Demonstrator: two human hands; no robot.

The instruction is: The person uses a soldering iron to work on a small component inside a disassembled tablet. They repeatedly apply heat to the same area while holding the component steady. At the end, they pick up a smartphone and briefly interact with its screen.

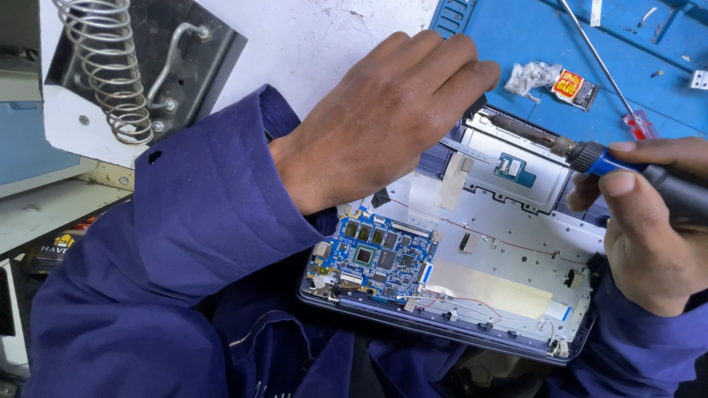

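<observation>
**Blue board, hot tip: small parts sit close to the heat**

Blue and full of tiny chips, the circuit board sits at the near left corner of an opened laptop base, which rests against the person's lap. Thin red wires run across the metal plate beside it. They could melt if the hot tool swings low.

The right hand has its grip closed around the soldering iron, and the tip points left, toward the far edge of the base. The left hand is curled over that same edge, fingers bent down; I cannot tell what it pinches. Its fingertips are very near the hot tip, so a slip could burn them.

Farther off, on the blue mat, lie a small glue packet and a red-handled screwdriver. A coiled iron stand waits at the far left.
</observation>
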